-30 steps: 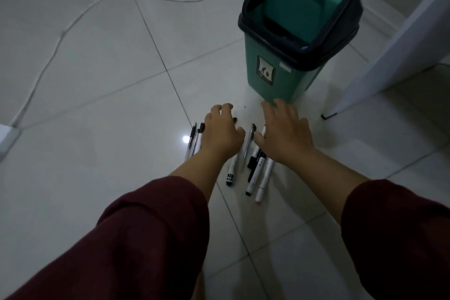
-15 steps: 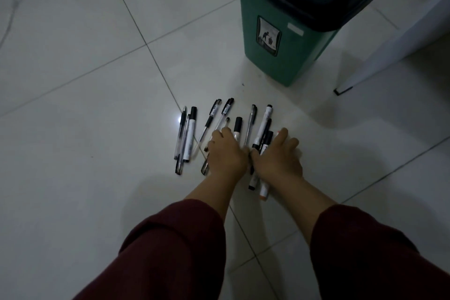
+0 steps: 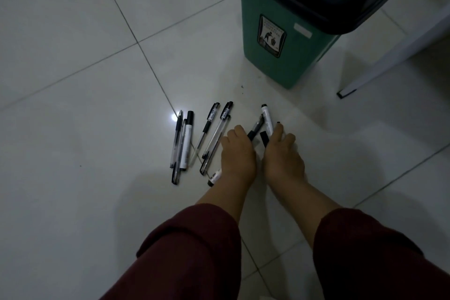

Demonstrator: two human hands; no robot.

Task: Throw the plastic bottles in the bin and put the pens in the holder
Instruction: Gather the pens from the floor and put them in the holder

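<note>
My dark red sleeves [image 3: 194, 251] fill the near frame. Left hand [image 3: 237, 153] and right hand [image 3: 282, 156] lie side by side on the floor [image 3: 73, 129], fingers curled over about four pens and markers [image 3: 266, 119]; firm grip or not, I cannot tell. Six more pens [image 3: 182, 139] lie loose just left. Beyond them stands one green bin [image 3: 292, 39], black-rimmed.

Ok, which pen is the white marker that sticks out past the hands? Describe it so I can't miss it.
Start at the green bin and drop to the tiled floor before it, where both hands gather pens. The white marker rises above the right hand: thick, white-bodied, black-tipped, nearest the bin, unlike the slim clear pens further left.
</note>
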